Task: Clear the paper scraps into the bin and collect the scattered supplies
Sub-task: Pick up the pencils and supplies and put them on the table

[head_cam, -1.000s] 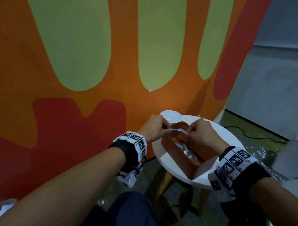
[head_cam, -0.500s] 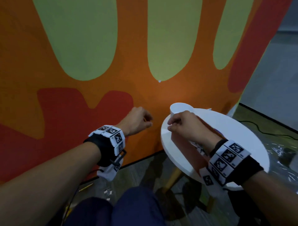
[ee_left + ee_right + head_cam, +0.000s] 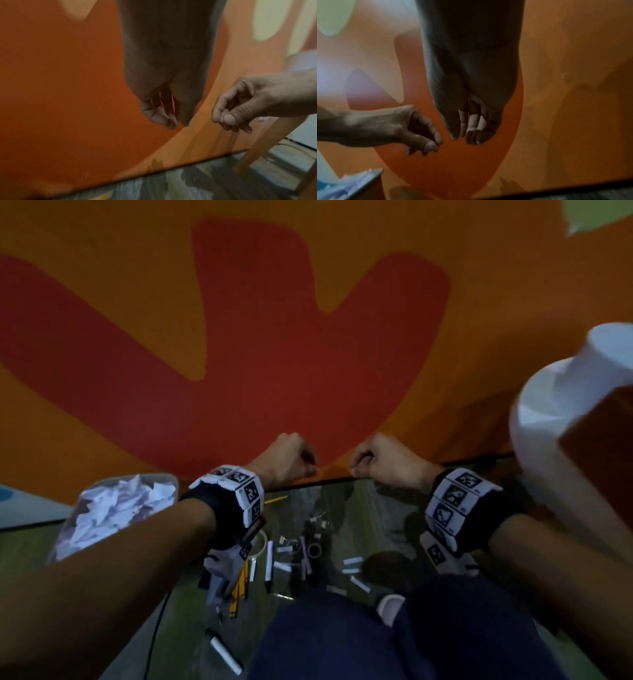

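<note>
Both my hands hang in front of the orange and red wall, above the floor. My left hand (image 3: 313,469) has curled fingers with the thumb against the fingertips (image 3: 435,140), and nothing shows in it. My right hand (image 3: 356,468) is curled the same way (image 3: 228,119), and I see nothing in it either. A clear bin (image 3: 171,481) at the left holds crumpled white paper scraps (image 3: 113,508). Scattered supplies lie on the floor below my wrists: yellow pencils (image 3: 239,587), a marker (image 3: 269,565), tape rolls (image 3: 313,550), binder clips (image 3: 318,523) and several short white sticks (image 3: 352,561).
A round white table (image 3: 555,412) stands at the right with a white cup (image 3: 613,344) and a red-brown box (image 3: 603,433) on it. One yellow pencil (image 3: 275,499) lies by the wall. My dark-trousered knees (image 3: 342,638) and a shoe (image 3: 390,606) are close to the supplies.
Both hands left the box on the white table and moved left and down toward the floor. The white strip they held a second ago is gone. My view tilted down onto the supplies.
</note>
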The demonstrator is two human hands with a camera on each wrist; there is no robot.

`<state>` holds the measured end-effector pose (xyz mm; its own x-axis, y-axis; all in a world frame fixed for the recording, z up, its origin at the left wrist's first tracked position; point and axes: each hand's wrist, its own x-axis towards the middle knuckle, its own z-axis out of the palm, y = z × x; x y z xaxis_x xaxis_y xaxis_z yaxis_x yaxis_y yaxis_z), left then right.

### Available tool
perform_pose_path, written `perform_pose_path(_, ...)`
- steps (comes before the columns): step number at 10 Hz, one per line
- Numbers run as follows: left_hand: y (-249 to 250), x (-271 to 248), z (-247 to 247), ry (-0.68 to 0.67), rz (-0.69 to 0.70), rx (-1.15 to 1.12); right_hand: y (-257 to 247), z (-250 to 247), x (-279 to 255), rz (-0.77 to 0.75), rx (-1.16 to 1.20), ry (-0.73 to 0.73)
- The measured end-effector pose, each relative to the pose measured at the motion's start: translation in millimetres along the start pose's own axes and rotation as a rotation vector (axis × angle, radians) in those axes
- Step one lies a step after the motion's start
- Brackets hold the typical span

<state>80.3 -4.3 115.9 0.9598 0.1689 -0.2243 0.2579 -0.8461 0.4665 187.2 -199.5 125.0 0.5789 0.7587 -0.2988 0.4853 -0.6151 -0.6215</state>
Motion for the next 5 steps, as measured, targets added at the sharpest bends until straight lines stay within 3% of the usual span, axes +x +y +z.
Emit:
perform_pose_path(2, -64, 14, 93, -0.114, -0.15, -0.119, 64, 95, 56, 0.155, 0.053, -0.194)
perform_pose_path(4, -85, 28, 182, -0.255, -0.186, -0.192, 131, 159, 68, 0.204, 0.125, -0.313)
perform_pose_path(5, -92, 34, 216, -0.301, -0.216, -0.26, 146, 179, 69, 0.203, 0.02, -0.372)
